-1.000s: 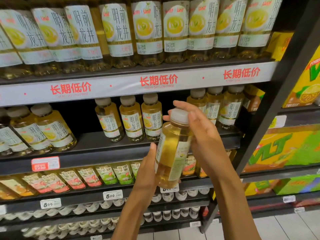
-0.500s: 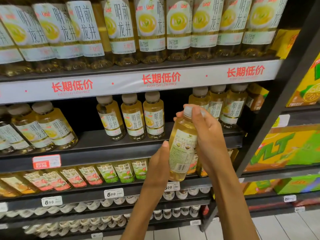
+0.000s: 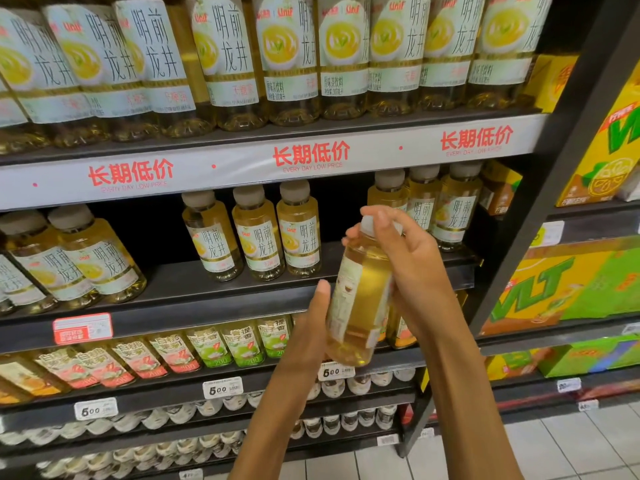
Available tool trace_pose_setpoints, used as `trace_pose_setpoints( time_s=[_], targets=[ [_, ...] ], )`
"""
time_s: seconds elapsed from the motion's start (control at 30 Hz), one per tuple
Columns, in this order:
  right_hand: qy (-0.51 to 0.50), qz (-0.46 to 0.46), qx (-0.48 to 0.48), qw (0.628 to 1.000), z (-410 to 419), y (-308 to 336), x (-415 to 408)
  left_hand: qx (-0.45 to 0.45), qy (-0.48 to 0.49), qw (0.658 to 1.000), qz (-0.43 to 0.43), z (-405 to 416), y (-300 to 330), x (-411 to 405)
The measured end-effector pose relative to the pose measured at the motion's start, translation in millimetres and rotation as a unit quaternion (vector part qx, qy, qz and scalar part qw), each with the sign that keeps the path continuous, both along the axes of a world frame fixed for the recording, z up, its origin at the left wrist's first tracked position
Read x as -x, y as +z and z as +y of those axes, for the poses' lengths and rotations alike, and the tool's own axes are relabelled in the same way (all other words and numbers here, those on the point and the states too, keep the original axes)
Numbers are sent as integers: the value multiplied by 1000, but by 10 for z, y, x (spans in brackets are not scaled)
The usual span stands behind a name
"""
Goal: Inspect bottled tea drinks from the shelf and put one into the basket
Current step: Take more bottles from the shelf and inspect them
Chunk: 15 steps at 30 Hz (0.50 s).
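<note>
A bottle of pale yellow tea (image 3: 360, 299) is held up in front of a supermarket shelf (image 3: 242, 292), tilted slightly with its white cap toward the upper right. The person's right hand (image 3: 412, 268) wraps around the bottle's neck and upper body, its fingers (image 3: 375, 216) curled over the cap. The left hand (image 3: 308, 330) supports the lower part of the bottle from the left, thumb pointing up along the label and the other fingers hidden behind the bottle. The label faces left and its small print is too blurred to read. Behind the bottle, on the middle shelf, three matching tea bottles (image 3: 256, 233) stand upright in a row, with more to the right and left. Larger bottles (image 3: 287, 57) of the same tea line the shelf above, over a white price strip (image 3: 311, 155) with red Chinese characters. Smaller bottles with green and pink labels (image 3: 207, 351) sit on the shelf below. Yellow and green drink cartons (image 3: 568, 289) fill the neighbouring shelves on the right
</note>
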State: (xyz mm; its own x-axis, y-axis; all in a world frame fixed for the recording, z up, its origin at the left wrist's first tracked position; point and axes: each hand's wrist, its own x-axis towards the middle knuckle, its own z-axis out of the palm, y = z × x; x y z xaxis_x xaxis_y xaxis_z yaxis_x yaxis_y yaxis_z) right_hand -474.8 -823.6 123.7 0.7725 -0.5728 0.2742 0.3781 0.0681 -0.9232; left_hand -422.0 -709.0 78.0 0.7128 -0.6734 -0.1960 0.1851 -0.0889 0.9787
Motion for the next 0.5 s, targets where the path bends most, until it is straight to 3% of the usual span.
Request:
trace_pose_setpoints(
  time_s=[0.13,0.37,0.5],
  targets=[
    [8,20,-25,999,-5,-11,-28,18,18,1000,-12,6,3,33],
    [123,-12,-133,983,-46,0,-78,114,-131,971,162,66,-26,13],
    [104,-25,-105,989,-48,0,-56,74,-109,982,133,65,-44,-9]
  ],
)
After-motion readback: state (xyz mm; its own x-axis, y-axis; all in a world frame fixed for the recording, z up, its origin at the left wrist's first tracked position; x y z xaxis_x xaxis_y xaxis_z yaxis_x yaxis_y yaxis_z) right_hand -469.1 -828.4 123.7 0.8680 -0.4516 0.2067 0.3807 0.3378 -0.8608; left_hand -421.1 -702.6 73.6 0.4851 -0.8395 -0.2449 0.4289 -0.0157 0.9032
